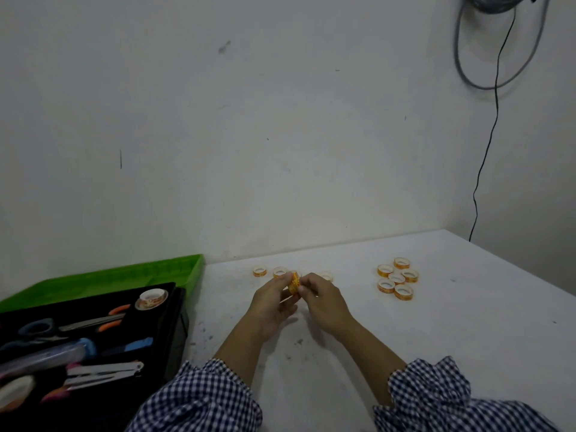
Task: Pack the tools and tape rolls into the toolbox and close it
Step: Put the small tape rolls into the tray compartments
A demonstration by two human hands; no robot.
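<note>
Both hands meet over the white table (436, 332). My left hand (274, 300) and my right hand (324, 304) together pinch a small orange tape roll (294, 283), held on edge. Just behind the hands, three more small rolls (260, 271) lie in a row, one partly hidden by my right hand. A cluster of several rolls (396, 278) sits to the right. The open toolbox (177, 325) stands at the left, its black tray holding scissors (40, 327), orange-handled pliers (115, 316), a stapler (103, 374) and a tape roll (151, 298).
The toolbox's green lid (131, 274) lies open against the wall. A larger white tape roll (14, 391) sits in the tray's near corner. A black cable (489, 145) hangs down the right wall to the table's far corner.
</note>
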